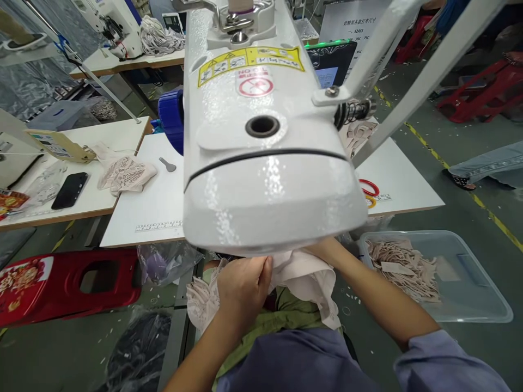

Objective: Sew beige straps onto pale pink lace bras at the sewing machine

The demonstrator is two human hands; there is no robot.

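Observation:
A white sewing machine head (261, 125) fills the middle of the view and hides the needle area. Just below its near end, my left hand (243, 286) is closed on pale pink fabric (306, 277), fingers pinched at the cloth's edge. My right hand (322, 249) reaches under the machine from the right; only the wrist and forearm show, the fingers are hidden. The fabric drapes down over my lap toward a lace piece (202, 302).
The white sewing table (155, 207) carries a small grey tool (167, 165) and red and yellow rings (370, 188). A clear bin (482, 283) of pink pieces stands on the floor at right. A red stool (69, 283) lies left. The neighbouring table holds a phone (69, 190) and lace (125, 174).

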